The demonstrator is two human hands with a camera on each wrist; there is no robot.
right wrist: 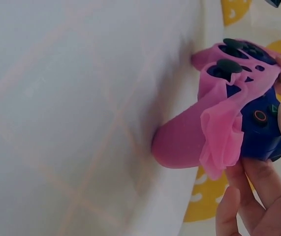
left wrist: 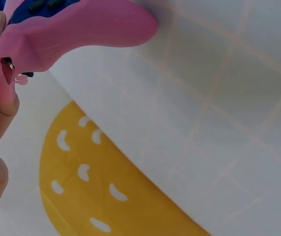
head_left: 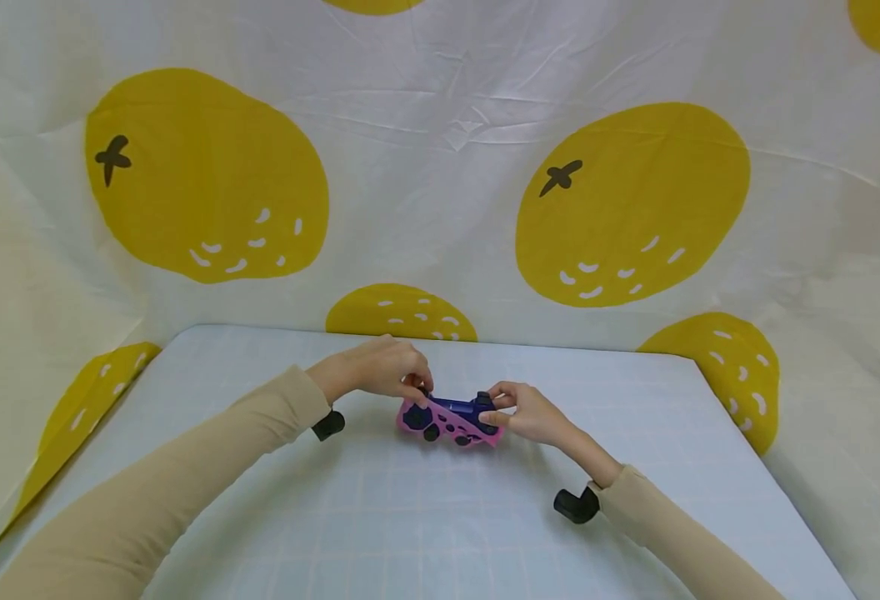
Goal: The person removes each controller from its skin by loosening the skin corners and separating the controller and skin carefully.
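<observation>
A dark blue game controller [head_left: 464, 407] is held near the middle of the table, partly inside a pink rubbery cover [head_left: 447, 427]. My left hand [head_left: 389, 367] pinches the cover at the controller's left shoulder; in the left wrist view the cover [left wrist: 81, 37] is stretched there, with a gap at its edge. My right hand [head_left: 536, 415] grips the controller's right side between thumb and fingers. The right wrist view shows the cover [right wrist: 221, 142] bunched in folds beside the bare blue face of the controller [right wrist: 258, 125], its round buttons exposed. Both thumbsticks poke through the cover.
The table [head_left: 410, 517] has a pale checked cloth. Behind it hangs a white curtain [head_left: 425, 167] with large yellow fruit prints. A black wrist-worn piece [head_left: 577, 505] juts below the right forearm, another [head_left: 328, 425] below the left wrist.
</observation>
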